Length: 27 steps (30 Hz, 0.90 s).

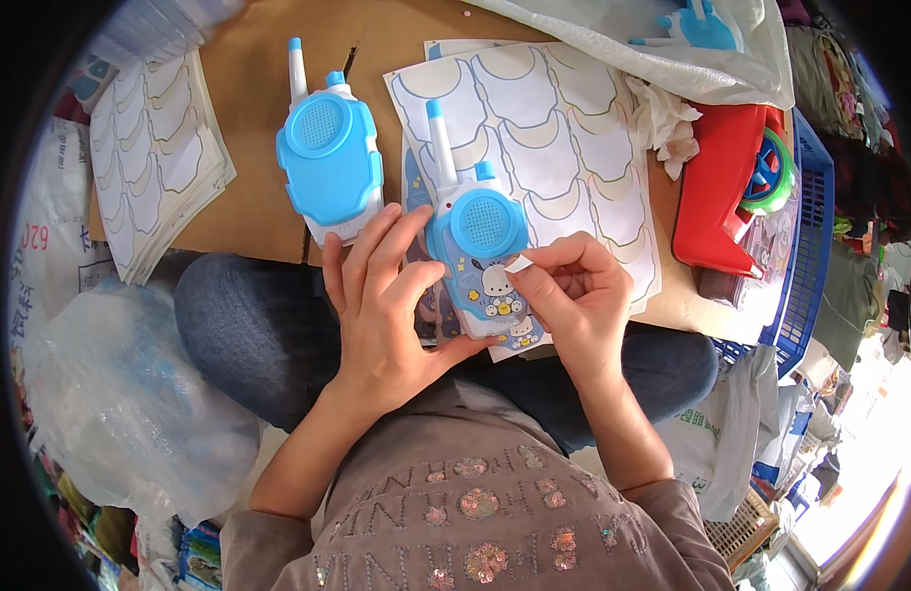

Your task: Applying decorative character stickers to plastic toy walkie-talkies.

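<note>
In the head view, a white-and-blue toy walkie-talkie (462, 189) lies in front of the person, between the two hands, its antenna pointing away and slightly to the left. Its front carries a round blue speaker grille (482, 223) and, below that, a cartoon sticker (495, 288) with a white long-eared figure. The left hand (377, 320) steadies the toy from its left side, the thumb reaching along the lower end and the other fingers spread wide, their tips at or near the left edge. The right hand (588, 300) comes from the other side, its thumb and index finger nearly together, pinching a small white scrap (518, 264) right over the sticker's upper part; the remaining fingers curl inward. Under and beyond the toy lie white sheets (598, 148) with rows of curved, die-cut outlines. A second walkie-talkie (327, 163), with a plain blue front, lies just left of the sheets on the brown cardboard (249, 212). Farther left is a stack of similar sheets (145, 163). To the right, a red tape dispenser (707, 197) bears a green-and-blue tape roll (768, 175), with crumpled white paper (664, 123) beside it and a blue basket (815, 236) beyond. A clear plastic bag (130, 394) sits to the left of the person's dark-trousered legs (254, 330).
</note>
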### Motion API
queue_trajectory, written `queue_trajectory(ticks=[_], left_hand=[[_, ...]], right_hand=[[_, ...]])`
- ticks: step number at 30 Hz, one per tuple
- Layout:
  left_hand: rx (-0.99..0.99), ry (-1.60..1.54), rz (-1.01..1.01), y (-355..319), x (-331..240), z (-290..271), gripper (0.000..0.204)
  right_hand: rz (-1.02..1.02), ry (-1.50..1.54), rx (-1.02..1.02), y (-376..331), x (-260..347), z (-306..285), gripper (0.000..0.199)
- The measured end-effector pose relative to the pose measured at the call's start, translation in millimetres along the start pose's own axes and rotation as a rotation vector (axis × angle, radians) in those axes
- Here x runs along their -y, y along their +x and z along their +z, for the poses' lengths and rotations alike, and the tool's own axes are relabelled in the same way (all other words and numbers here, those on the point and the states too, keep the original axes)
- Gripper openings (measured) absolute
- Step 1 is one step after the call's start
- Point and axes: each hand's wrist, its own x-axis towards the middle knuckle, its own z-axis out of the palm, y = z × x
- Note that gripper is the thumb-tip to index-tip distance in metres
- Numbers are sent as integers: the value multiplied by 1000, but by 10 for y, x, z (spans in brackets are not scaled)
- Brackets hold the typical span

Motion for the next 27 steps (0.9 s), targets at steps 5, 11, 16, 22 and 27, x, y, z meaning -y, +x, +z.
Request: queue_trajectory(ticks=[5,11,16,22,27], left_hand=[[-13,-4,5,-7,6,9,82],[-27,-6,10,-21,25,17,82],[-93,-93,11,-43,55,73,79],[-92,-100,8,-47,62,73,78],[-74,-91,-3,-39,50,64,79]], right_hand=[[6,14,0,-8,0,3,12],[34,57,70,4,-60,-65,11],[-52,203,130,19,-35,-92,11],[-18,34,91,30,-39,-59,12],[-26,13,68,17,-30,-43,12]])
